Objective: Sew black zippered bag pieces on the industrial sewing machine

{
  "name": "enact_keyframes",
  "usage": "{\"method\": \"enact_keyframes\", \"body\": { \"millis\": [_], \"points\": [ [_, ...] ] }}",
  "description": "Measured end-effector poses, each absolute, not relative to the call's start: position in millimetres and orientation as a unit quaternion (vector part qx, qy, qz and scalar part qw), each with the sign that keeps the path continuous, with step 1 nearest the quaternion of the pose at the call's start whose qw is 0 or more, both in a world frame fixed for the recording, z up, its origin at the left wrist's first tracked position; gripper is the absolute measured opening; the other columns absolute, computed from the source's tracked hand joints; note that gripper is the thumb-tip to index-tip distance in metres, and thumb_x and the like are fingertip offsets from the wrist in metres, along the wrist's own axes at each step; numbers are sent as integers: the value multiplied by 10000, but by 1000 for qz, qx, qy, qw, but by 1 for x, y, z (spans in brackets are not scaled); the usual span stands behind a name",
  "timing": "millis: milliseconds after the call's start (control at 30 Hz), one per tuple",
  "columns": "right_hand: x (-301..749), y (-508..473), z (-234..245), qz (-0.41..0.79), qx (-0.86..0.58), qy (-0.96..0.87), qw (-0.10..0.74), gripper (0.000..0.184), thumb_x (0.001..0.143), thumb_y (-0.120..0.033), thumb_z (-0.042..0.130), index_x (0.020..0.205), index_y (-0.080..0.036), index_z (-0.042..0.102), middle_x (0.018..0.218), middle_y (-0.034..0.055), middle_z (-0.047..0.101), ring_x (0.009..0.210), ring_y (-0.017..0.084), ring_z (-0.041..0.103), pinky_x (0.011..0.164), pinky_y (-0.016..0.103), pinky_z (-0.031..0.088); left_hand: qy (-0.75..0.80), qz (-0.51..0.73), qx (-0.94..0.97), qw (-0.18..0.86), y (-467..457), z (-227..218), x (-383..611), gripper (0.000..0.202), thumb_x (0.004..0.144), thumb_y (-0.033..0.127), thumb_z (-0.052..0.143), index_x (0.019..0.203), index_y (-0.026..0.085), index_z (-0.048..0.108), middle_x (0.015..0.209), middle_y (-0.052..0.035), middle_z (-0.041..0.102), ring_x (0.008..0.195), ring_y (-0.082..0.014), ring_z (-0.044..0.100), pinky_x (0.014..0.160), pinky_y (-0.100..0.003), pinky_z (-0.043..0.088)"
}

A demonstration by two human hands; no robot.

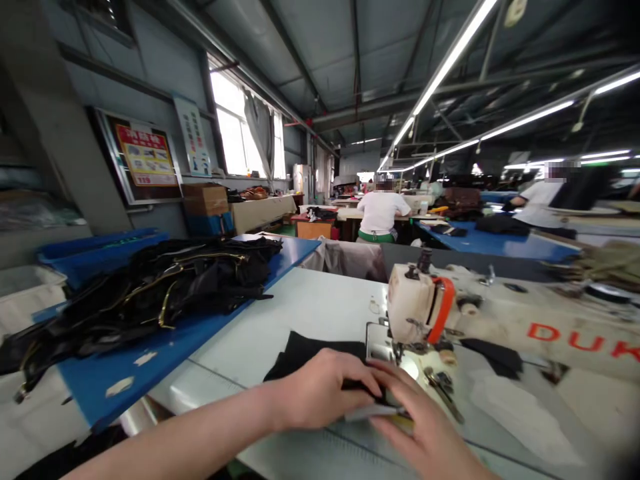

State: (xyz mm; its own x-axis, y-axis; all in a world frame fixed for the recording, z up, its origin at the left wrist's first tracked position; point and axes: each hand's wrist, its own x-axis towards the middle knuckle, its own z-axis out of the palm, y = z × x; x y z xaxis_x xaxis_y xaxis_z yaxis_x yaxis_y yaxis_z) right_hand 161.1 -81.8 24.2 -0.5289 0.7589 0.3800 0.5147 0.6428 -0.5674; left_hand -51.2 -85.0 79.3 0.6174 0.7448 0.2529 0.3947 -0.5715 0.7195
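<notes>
My left hand [325, 390] lies on a piece of black fabric [305, 350] on the white sewing table [280, 320], fingers curled and pressing the cloth down near the needle. My right hand [425, 427] rests beside it, fingers stretched flat over the fabric's edge and a pale strip just in front of the presser foot. The white sewing machine [500, 320] with an orange guard and red letters stands right behind both hands.
A heap of black garments with gold zips [150, 293] lies on a blue board [150, 360] to the left. Blue bins [100, 247] sit behind it. Other people in white shirts [383, 213] work at far tables.
</notes>
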Motion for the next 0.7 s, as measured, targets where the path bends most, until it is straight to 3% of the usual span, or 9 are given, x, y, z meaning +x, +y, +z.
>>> {"method": "enact_keyframes", "body": {
  "millis": [133, 233, 333, 467, 567, 700],
  "points": [
    [130, -100, 57, 349, -422, -751, 369, 310, 832, -435, 567, 1033, -206, 623, 935, 49, 698, 894, 247, 637, 801, 322, 505, 385, 311, 728, 474, -87, 121, -76, 205, 780, 238, 659, 960, 140, 673, 915, -53, 699, 846, -167, 640, 795, -267, 497],
    [124, -109, 62, 410, -465, -662, 421, 379, 755, -537, 616, 948, -212, 644, 824, 18, 717, 809, 242, 656, 750, 284, 513, 432, 328, 699, 466, -93, 143, -115, 304, 811, 353, 636, 1035, 147, 633, 1025, -92, 673, 960, -205, 613, 826, -321, 482],
    [125, -116, 55, 458, -477, -596, 456, 448, 689, -576, 660, 945, -208, 664, 868, 28, 731, 870, 261, 662, 742, 270, 525, 460, 310, 665, 500, -114, 142, -154, 358, 874, 453, 537, 1080, 173, 624, 1154, -101, 626, 1100, -237, 554, 901, -366, 441],
    [123, -122, 45, 502, -483, -532, 482, 478, 677, -566, 683, 985, -201, 679, 994, 56, 725, 1040, 297, 615, 787, 289, 536, 426, 297, 602, 606, -147, 102, -171, 431, 767, 378, 686, 1145, 188, 603, 1185, -64, 614, 1135, -239, 526, 970, -364, 386],
    [121, -120, 41, 512, -489, -511, 488, 494, 668, -553, 703, 1013, -201, 679, 1038, 72, 715, 1066, 321, 601, 824, 326, 532, 397, 353, 540, 653, -160, 74, -161, 374, 662, 258, 759, 1001, 134, 659, 972, -48, 683, 979, -213, 601, 895, -311, 422],
    [129, -110, 26, 500, -523, -494, 481, 565, 641, -553, 724, 1095, -224, 654, 1129, 69, 680, 1158, 339, 538, 955, 385, 465, 409, 423, 461, 664, -162, 75, -152, 274, 604, 269, 801, 800, 115, 687, 765, -33, 680, 713, -152, 617, 728, -244, 451]
  ]
}}
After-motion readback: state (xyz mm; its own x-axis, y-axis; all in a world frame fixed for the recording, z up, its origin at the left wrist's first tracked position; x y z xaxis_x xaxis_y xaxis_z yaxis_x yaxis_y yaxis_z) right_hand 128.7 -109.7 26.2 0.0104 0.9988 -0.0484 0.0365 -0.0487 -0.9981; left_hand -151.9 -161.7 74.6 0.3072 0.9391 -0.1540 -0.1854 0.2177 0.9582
